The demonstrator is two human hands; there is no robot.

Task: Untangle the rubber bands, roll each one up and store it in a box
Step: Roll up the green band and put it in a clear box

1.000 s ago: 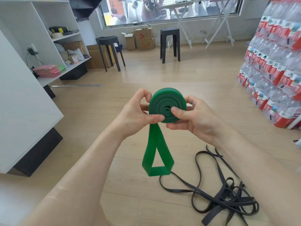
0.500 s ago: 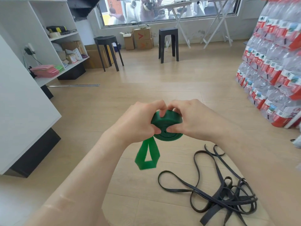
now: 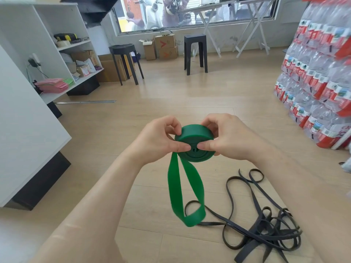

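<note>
A wide green rubber band is wound into a thick roll [image 3: 194,143], held in the air in front of me. My left hand [image 3: 159,137] pinches the roll's left side, thumb on its face. My right hand [image 3: 228,137] grips its right side, thumb near the centre hole. A loose green loop [image 3: 185,190] hangs down from the roll. On the wooden floor at the lower right lies a tangle of black rubber bands [image 3: 266,226]. No storage box shows near my hands.
A white cabinet [image 3: 28,130] stands close on the left, white shelves [image 3: 72,54] behind it. Stacked packs of water bottles [image 3: 322,76] line the right side. Two black stools [image 3: 195,52] and cardboard boxes [image 3: 165,46] stand by the far window.
The roll first tipped flat while both hands turned it and the loop shortened. The hanging loop looks longer again now and swings lower, and the roll sits tilted toward me.
</note>
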